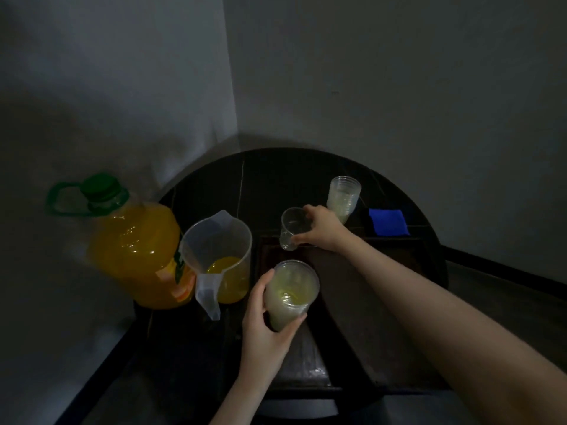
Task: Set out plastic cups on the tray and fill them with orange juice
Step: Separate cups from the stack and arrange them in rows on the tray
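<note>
Right hand, grip closed on a single clear cup, tilted at the dark tray's far edge, frame centre. Left hand, grip wrapped round a stack of cups, lower centre. Left of frame: jug part-filled, orange juice bottle, on the worktop. Step: setting out cups. Next, likely: stand cup upright, release.

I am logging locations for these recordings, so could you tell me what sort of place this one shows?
Probably a dim corner of a home or small room, not a fitted kitchen: a round dark table is pushed against bare walls, with a large juice bottle, a plastic jug and a dark tray set out on it.
</note>
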